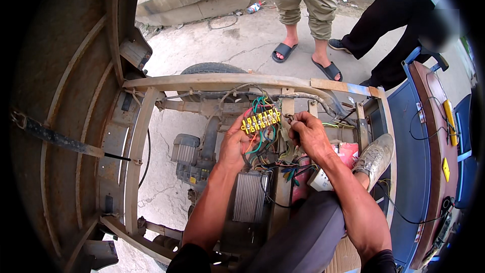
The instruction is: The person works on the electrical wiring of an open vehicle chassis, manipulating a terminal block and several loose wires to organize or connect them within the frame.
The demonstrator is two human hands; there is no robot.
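Note:
A yellow terminal block (pixel 260 122) with a row of metal screws sits in my left hand (pixel 233 145), whose fingers are closed round its left end. Green wires (pixel 258 102) loop over the block, with red and orange ones near my fingers. Just off the block's right end, my right hand (pixel 311 137) is closed in a pinch; what lies between its fingertips is too small to make out. Below both hands are a finned metal box (pixel 251 197), a tangle of loose wires and connectors (pixel 289 172), and a white box (pixel 320 180) beside my right forearm.
A metal vehicle frame (pixel 202 82) surrounds the work, with a raised bed (pixel 65 96) at left. A motor (pixel 186 147) and a tyre (pixel 214 68) are inside and behind it. Two people stand at the far side. At right, a brown-topped blue bench seat (pixel 427 136) holds a yellow-handled tool (pixel 450 121).

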